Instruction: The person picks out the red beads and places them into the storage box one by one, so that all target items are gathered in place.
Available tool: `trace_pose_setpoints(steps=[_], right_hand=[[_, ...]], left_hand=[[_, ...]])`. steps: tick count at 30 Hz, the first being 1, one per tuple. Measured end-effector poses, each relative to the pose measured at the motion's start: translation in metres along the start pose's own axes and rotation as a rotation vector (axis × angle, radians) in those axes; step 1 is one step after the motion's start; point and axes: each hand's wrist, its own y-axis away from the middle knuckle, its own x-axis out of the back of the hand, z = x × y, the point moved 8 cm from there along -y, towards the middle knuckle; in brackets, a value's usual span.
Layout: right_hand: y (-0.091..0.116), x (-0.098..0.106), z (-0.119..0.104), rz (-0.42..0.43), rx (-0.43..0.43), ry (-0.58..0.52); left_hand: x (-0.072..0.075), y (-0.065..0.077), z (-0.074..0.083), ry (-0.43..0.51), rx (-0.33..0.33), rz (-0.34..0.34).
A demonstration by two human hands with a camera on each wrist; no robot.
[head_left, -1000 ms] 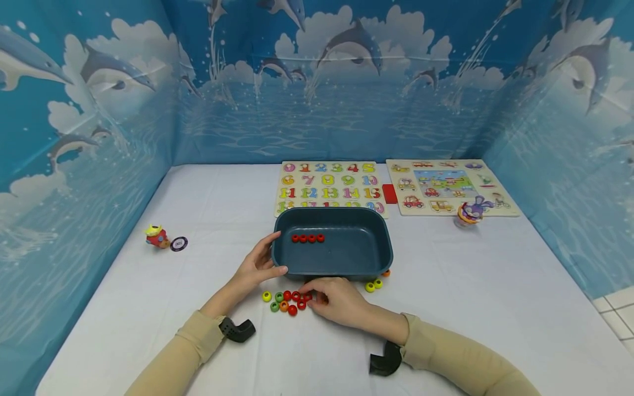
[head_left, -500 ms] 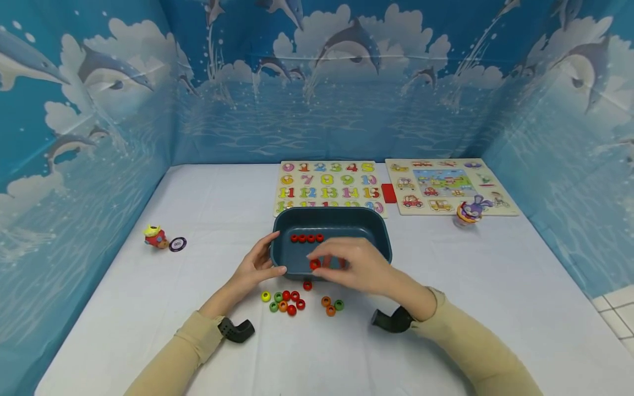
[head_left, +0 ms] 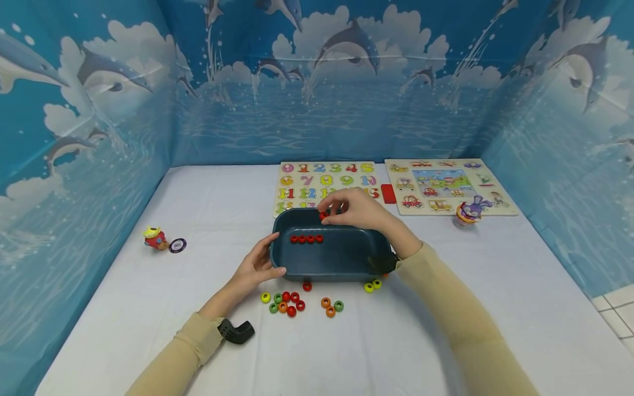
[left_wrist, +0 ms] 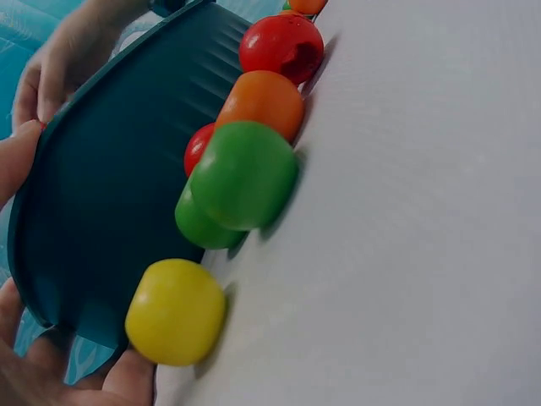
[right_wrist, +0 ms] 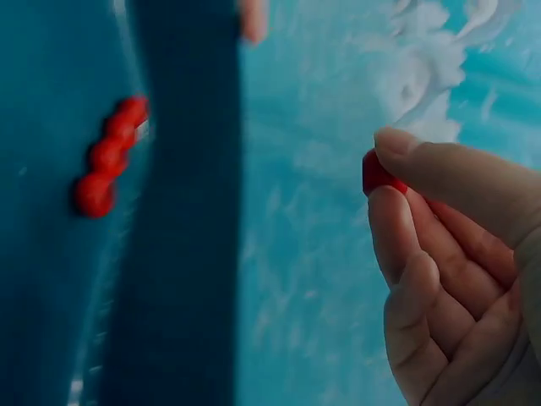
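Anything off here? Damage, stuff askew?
Nothing stands out: four red beads form a neat row in the tray, the loose beads lie along its near side, and the right hand pinches another red bead. No damage visible.

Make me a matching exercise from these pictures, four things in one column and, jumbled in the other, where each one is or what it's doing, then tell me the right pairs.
Column one
1. Left hand
2. Right hand
3. Row of four red beads
4. Red toy figure with a yellow top

Column two
A. Lying inside the dark blue tray
B. Next to the dark round chip
C. Pinching a single red bead
D. Holding the tray by its left end

Right pairs: 1 D, 2 C, 3 A, 4 B
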Motion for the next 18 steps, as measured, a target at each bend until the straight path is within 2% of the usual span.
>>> trace_pose_setpoints(steps=[4,7,11,18], right_hand=[[-0.008,-0.014,0.031,-0.069,-0.091,-0.058],[-0.010,-0.027,0.049,-0.134,-0.153,-0.048],[-0.011,-0.037,0.061,-0.186,-0.174,0.018],[-0.012,-0.048,0.068,-0.257,-0.163,0.099]], left_hand=[[-0.001,0.000,0.000,-0.006,0.004,0.001],[-0.001,0.001,0.000,-0.007,0.006,0.001],[-0.002,0.001,0.001,0.005,-0.002,-0.012],[0.000,0.000,0.002,0.010,-0.008,-0.014]])
